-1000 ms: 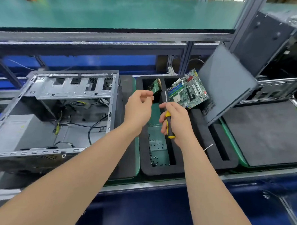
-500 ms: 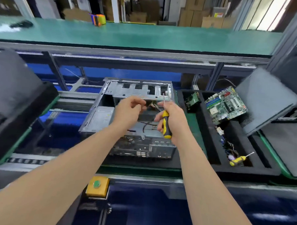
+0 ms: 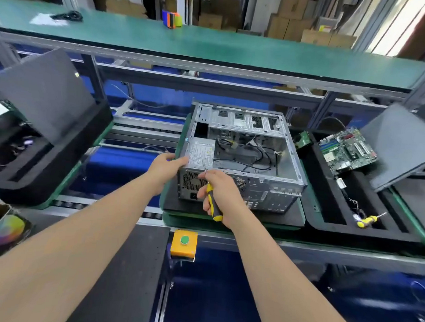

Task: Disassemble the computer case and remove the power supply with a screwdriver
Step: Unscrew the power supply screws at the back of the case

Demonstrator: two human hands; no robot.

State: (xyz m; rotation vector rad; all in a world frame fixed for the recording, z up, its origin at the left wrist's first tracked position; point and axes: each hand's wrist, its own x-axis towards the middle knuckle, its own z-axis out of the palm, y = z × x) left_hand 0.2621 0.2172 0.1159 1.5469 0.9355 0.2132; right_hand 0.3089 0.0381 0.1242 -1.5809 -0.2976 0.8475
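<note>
The open grey sheet-metal computer case (image 3: 245, 162) lies on its side near the middle of the scene, its side panel off and its port-studded rear face turned to the near side. It rests on a black foam pad (image 3: 289, 217) set on the roller-topped counter (image 3: 70, 204). Inside, at the near-left corner, sits the silver box-shaped power supply (image 3: 202, 153), label upward, its round fan grille showing through the rear face. Loose black cables trail across the case floor to its right. The left hand (image 3: 166, 166) rests on the case's near-left top corner beside the power supply, its fingers fairly straight and pressed together. The right hand (image 3: 219, 192) is just in front of the rear face, fingers curled round the yellow-and-black-handled screwdriver (image 3: 213, 204), whose thin shaft points up and away over the power supply. Half a second earlier both hands were held close together in the air above the case, the left pinching at something small. Now they are apart and lower, the left down on the case. To the right, a green motherboard (image 3: 346, 149) leans in a black foam tray (image 3: 326, 212), with a second small yellow screwdriver (image 3: 368, 220) at its near end. A yellow box with a green button (image 3: 184, 242) is fixed to the counter's near edge.
</note>
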